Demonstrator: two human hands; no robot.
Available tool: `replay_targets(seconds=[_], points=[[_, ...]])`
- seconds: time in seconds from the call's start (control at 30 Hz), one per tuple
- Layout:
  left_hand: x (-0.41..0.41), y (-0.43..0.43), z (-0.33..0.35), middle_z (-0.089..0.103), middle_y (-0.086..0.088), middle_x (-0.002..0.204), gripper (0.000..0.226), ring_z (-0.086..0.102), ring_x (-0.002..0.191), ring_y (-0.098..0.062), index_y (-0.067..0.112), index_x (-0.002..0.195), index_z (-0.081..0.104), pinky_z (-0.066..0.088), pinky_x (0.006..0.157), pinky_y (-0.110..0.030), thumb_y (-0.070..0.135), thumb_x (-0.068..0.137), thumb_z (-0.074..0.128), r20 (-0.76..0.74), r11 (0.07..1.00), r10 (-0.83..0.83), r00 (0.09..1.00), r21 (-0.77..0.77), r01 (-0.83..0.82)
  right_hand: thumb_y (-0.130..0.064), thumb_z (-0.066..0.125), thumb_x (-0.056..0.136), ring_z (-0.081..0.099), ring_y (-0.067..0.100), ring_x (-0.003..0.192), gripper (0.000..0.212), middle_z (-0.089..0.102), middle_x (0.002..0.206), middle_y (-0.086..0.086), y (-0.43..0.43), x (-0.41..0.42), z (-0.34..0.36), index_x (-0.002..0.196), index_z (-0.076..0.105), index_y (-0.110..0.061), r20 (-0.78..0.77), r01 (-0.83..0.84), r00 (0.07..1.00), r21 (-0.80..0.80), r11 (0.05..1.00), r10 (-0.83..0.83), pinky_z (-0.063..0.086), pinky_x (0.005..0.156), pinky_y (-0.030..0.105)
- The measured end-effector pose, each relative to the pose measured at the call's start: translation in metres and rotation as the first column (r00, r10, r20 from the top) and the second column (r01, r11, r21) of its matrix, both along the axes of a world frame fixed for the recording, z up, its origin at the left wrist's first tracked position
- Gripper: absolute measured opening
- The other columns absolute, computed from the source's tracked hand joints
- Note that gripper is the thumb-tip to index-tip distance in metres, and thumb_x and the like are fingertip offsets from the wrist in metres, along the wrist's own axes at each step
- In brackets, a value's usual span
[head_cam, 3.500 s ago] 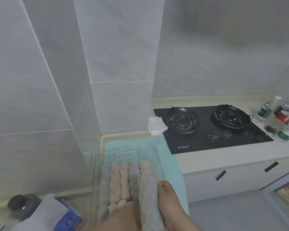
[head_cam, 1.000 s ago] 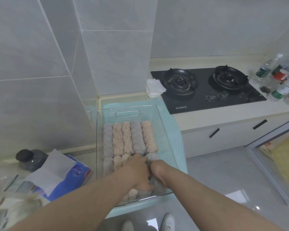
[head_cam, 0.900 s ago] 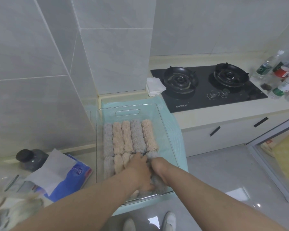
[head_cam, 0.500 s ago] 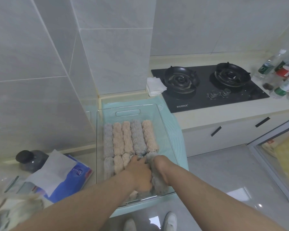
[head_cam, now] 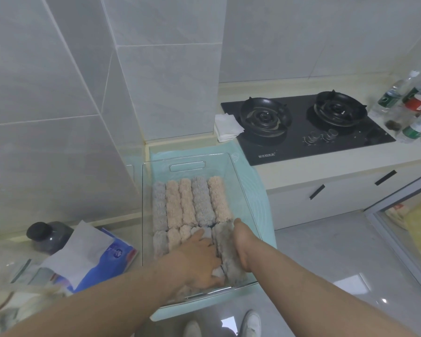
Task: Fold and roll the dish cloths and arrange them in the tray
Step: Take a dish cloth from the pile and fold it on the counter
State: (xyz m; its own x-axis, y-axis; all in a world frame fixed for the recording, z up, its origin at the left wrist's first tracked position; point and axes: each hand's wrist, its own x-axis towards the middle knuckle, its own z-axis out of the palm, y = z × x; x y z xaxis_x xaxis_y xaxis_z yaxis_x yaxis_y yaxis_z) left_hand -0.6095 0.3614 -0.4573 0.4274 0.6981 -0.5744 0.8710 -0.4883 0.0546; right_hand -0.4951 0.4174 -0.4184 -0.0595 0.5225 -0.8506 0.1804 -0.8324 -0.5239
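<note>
Head view: rolled cloths (head_cam: 187,203) in tray (head_cam: 185,157)

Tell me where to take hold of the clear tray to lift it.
Grip the cut-out slot in the far wall of the tray, reaching in from above. The smooth, sheer side walls show no other hold.

The light in here is soft, flat and a little dim and grey. Bright patches of glare sit on the glossy floor (head_cam: 384,300). Tile lines on the wall (head_cam: 58,93) bow toward the frame edges. The lower-left corner is smeared, and the bottles (head_cam: 390,96) at far right look fuzzy. Only a faint shadow lies under the right hand (head_cam: 241,242) gripping the grey roll (head_cam: 229,261).
</note>
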Motion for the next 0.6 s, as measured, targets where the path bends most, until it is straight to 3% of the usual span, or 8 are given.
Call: replay_targets(seconds=[0.03, 0.13, 0.2, 0.33, 0.43, 0.5, 0.6], points=[[-0.003, -0.001, 0.000, 0.043, -0.008, 0.144, 0.058, 0.024, 0.139, -0.027, 0.020, 0.137, 0.048, -0.005, 0.117, -0.048, 0.056, 0.094, 0.033, 0.016, 1.000, -0.006, 1.000, -0.002, 0.006, -0.038, 0.025, 0.103, 0.058, 0.030, 0.109, 0.054, 0.059, 0.122, 0.020, 0.001, 0.000, 0.001, 0.128, 0.052, 0.001, -0.005, 0.035, 0.999, -0.066, 0.997, -0.035, 0.045, 0.085, 0.034], [-0.004, -0.002, 0.005, 0.042, -0.007, 0.145, 0.050, 0.020, 0.142, -0.028, 0.023, 0.133, 0.052, -0.006, 0.118, -0.049, 0.050, 0.095, 0.036, 0.045, 0.999, -0.016, 0.999, -0.036, 0.017, -0.050, 0.023, 0.100, 0.060, 0.028, 0.082, 0.064, 0.063, 0.091, 0.018, 0.003, -0.001, 0.003, 0.110, 0.061, 0.000, -0.017, 0.077, 0.997, -0.141, 0.987, -0.080, 0.047, 0.064, 0.030], [0.003, -0.001, 0.012, 0.042, -0.008, 0.144, 0.047, 0.023, 0.140, -0.030, 0.024, 0.134, 0.051, -0.005, 0.117, -0.055, 0.046, 0.097, 0.033, 0.024, 0.998, -0.037, 0.999, -0.058, 0.038, -0.053, 0.022, 0.099, 0.059, 0.025, 0.073, 0.065, 0.062, 0.083, 0.016, 0.001, -0.001, 0.002, 0.103, 0.063, -0.002, -0.021, 0.052, 0.998, -0.149, 0.987, -0.056, 0.046, 0.057, 0.028], [0.008, 0.002, 0.012, 0.035, -0.009, 0.149, 0.045, 0.015, 0.142, -0.032, 0.030, 0.134, 0.051, -0.008, 0.113, -0.062, 0.045, 0.098, 0.029, -0.004, 0.991, -0.056, 0.998, -0.124, 0.055, -0.054, 0.023, 0.099, 0.059, 0.025, 0.076, 0.065, 0.063, 0.085, 0.015, 0.002, 0.000, -0.002, 0.107, 0.063, -0.002, -0.038, 0.060, 0.997, -0.158, 0.986, -0.066, 0.048, 0.062, 0.029], [0.003, 0.002, 0.004, 0.025, -0.009, 0.155, 0.048, 0.001, 0.147, -0.030, 0.032, 0.136, 0.050, -0.012, 0.113, -0.061, 0.051, 0.099, 0.024, -0.015, 0.987, -0.070, 0.997, -0.149, 0.067, -0.055, 0.024, 0.099, 0.061, 0.026, 0.081, 0.064, 0.064, 0.089, 0.014, 0.004, 0.002, -0.008, 0.106, 0.062, -0.004, -0.049, 0.079, 0.995, -0.166, 0.983, -0.088, 0.051, 0.075, 0.032], [-0.001, 0.003, 0.002, 0.020, -0.009, 0.157, 0.049, -0.003, 0.147, -0.029, 0.034, 0.137, 0.047, -0.014, 0.113, -0.058, 0.052, 0.099, 0.023, -0.019, 0.984, -0.089, 0.996, -0.158, 0.085, -0.054, 0.024, 0.099, 0.060, 0.026, 0.081, 0.062, 0.063, 0.088, 0.014, 0.005, 0.003, -0.007, 0.093, 0.061, -0.004, -0.049, 0.071, 0.996, -0.176, 0.982, -0.081, 0.049, 0.081, 0.035], [-0.005, 0.005, -0.001, 0.022, -0.010, 0.156, 0.048, -0.001, 0.147, -0.030, 0.037, 0.138, 0.046, -0.014, 0.113, -0.059, 0.053, 0.099, 0.021, -0.024, 0.981, -0.125, 0.992, -0.156, 0.120, -0.051, 0.026, 0.099, 0.058, 0.025, 0.073, 0.059, 0.061, 0.081, 0.014, 0.005, 0.008, -0.004, 0.079, 0.056, -0.003, -0.036, 0.071, 0.996, -0.177, 0.982, -0.078, 0.048, 0.077, 0.034]])
